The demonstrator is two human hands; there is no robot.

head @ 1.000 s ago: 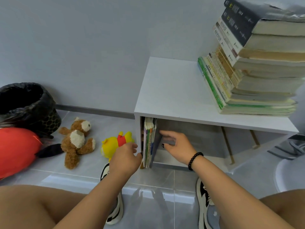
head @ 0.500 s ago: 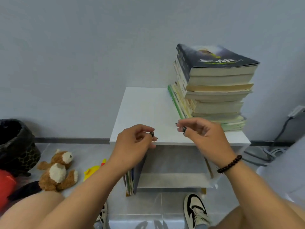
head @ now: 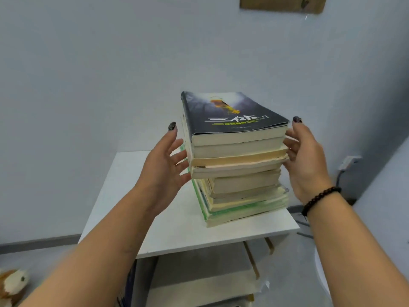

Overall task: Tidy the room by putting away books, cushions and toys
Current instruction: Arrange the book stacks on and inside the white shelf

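1. A stack of books [head: 236,165] sits on the right part of a white desk [head: 141,209], topped by a dark-covered book [head: 230,114].
2. The left hand [head: 164,167], fingers spread wide, is just beside the stack's left side; contact is unclear.
3. The right hand [head: 306,160], fingers relaxed, touches the stack's right edge.
4. A plush toy [head: 13,284] lies on the floor, lower left.

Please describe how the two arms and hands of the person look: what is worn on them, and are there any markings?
Both forearms are bare; no sleeves show. The right hand has a bracelet of dark round beads at the wrist. The left hand has nothing on its wrist. The nails that show on both hands carry dark, almost black polish. No rings or watch are visible.
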